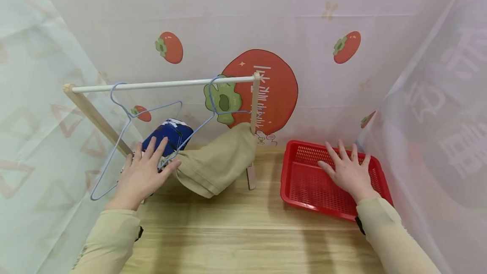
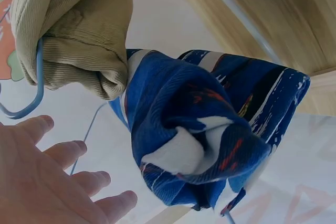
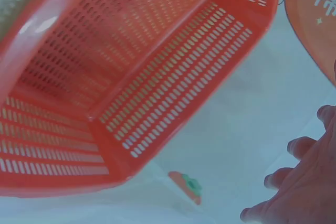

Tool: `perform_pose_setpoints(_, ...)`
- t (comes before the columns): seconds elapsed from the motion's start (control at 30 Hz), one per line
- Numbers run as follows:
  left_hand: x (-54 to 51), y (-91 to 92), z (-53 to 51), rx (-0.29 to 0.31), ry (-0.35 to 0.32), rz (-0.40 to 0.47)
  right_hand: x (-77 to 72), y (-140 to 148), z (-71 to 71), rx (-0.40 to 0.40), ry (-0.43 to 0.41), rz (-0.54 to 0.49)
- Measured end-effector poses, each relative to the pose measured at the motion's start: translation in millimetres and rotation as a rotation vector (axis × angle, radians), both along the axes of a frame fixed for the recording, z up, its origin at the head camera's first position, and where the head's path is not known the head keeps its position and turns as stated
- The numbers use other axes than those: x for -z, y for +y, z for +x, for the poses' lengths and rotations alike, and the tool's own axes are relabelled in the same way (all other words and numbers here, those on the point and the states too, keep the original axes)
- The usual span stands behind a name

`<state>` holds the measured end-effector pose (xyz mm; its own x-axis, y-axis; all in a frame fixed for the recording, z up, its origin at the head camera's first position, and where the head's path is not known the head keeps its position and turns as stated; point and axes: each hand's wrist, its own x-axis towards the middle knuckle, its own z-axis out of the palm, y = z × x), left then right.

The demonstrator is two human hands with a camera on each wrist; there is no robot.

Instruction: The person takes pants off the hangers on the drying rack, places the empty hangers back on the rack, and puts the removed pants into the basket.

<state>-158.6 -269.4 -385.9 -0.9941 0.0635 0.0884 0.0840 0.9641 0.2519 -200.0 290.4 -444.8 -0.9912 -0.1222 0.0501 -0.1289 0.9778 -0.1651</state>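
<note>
My left hand point(image 1: 142, 176), fingers spread, hovers before the blue hangers and holds nothing. Behind it is a blue patterned cloth garment point(image 1: 171, 134), bunched up on the rack's left side. A khaki cloth garment point(image 1: 218, 160) hangs bundled to its right. Both bundles point(image 2: 199, 129) appear in the left wrist view, beyond the fingertips. A left hanger point(image 1: 128, 115) and a right hanger point(image 1: 214, 115) hook over the rack's white rod point(image 1: 163, 83). My right hand point(image 1: 351, 175), fingers spread, is over the red plastic basket point(image 1: 319, 208) and grips nothing; no items show inside the basket.
The rack's wooden left post point(image 1: 97, 115) and right post point(image 1: 255, 105) flank the garments. A wood-grain tabletop point(image 1: 213, 240) lies beneath. Printed white curtains point(image 1: 304, 20) close in the back and both sides, near the basket's right end.
</note>
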Motion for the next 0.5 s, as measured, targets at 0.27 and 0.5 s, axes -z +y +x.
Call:
perform_pose_setpoints(0.27,-7.3,-0.1,5.5,0.027,-0.011,0.014,-10.2,-20.9,-3.8,-0.053,0.044,0.016)
perform_pose_setpoints(0.5,-11.0,2.5,10.4,0.029,-0.028,0.057,-18.3,-47.5,-7.8,-0.141,0.127,0.039)
